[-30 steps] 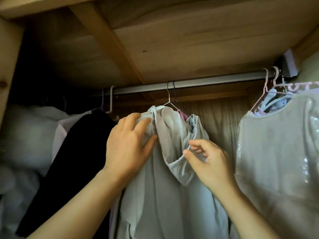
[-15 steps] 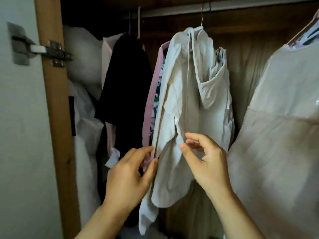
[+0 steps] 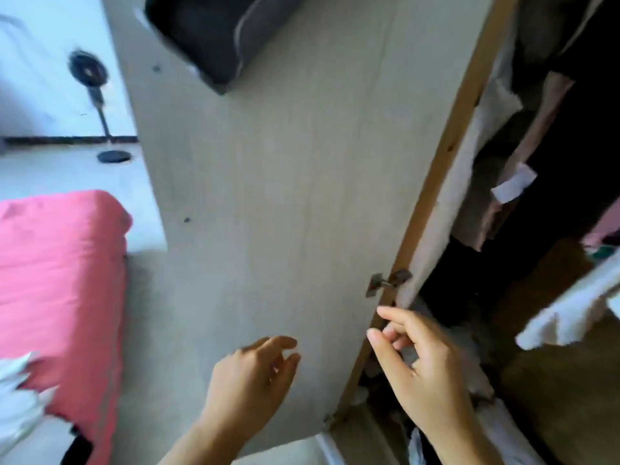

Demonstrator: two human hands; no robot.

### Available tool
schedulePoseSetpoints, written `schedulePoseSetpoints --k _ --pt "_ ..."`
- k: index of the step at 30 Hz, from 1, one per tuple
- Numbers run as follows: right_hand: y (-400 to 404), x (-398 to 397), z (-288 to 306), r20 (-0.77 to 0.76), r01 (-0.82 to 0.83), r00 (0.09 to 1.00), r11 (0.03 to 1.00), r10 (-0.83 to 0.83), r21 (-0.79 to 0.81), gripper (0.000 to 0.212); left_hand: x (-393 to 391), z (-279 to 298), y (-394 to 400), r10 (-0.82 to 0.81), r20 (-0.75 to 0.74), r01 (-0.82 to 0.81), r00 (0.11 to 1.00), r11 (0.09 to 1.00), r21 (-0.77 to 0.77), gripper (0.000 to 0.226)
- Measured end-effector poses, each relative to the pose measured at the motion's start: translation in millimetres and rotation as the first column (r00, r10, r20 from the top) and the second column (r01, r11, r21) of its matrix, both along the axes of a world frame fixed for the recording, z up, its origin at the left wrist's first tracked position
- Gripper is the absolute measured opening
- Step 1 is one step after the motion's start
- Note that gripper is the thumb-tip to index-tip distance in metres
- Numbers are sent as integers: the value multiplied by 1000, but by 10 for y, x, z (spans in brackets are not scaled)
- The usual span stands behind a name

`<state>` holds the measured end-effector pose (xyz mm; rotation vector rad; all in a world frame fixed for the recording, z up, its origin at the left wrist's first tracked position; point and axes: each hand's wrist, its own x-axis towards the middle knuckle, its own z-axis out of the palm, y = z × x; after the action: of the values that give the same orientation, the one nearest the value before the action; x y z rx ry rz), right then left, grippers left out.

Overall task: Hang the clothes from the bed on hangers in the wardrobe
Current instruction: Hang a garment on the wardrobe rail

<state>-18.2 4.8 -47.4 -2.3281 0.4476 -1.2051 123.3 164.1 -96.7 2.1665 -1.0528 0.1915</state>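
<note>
Wardrobe [image 3: 523,203] at right, door [image 3: 285,196] long axis upright; both hands, left [image 3: 248,380] and right [image 3: 426,374], loosely spread, empty.

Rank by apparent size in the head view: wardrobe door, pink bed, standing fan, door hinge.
1. wardrobe door
2. pink bed
3. standing fan, though it stands farther off, so it may only look small
4. door hinge

Wardrobe door [image 3: 285,196] matt, maybe laminate; hinge [image 3: 385,282] metal; bedcover [image 3: 60,280] cloth.
</note>
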Motion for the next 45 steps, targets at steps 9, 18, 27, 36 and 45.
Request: schedulePoseSetpoints --k 9,18,27,36,45 --pt "1728 836 -714 -107 -588 793 799 600 128 31 -441 -445 2464 642 -60 -612 765 753 242 19" --pt "3103 1313 -845 -248 -875 417 460 875 152 33 -962 -512 3635 919 -167 -867 358 393 307 21" --pt "3961 1978 -971 -335 -940 220 290 916 178 39 -590 -725 4330 958 -233 -937 165 226 267 16" --pt "4548 3144 -993 -399 -928 207 309 893 209 38 548 -884 4966 935 -302 -924 186 271 268 18" --pt "5269 4583 -1582 -465 -885 103 295 879 361 25 1930 -1210 5596 901 -419 -853 113 304 423 32"
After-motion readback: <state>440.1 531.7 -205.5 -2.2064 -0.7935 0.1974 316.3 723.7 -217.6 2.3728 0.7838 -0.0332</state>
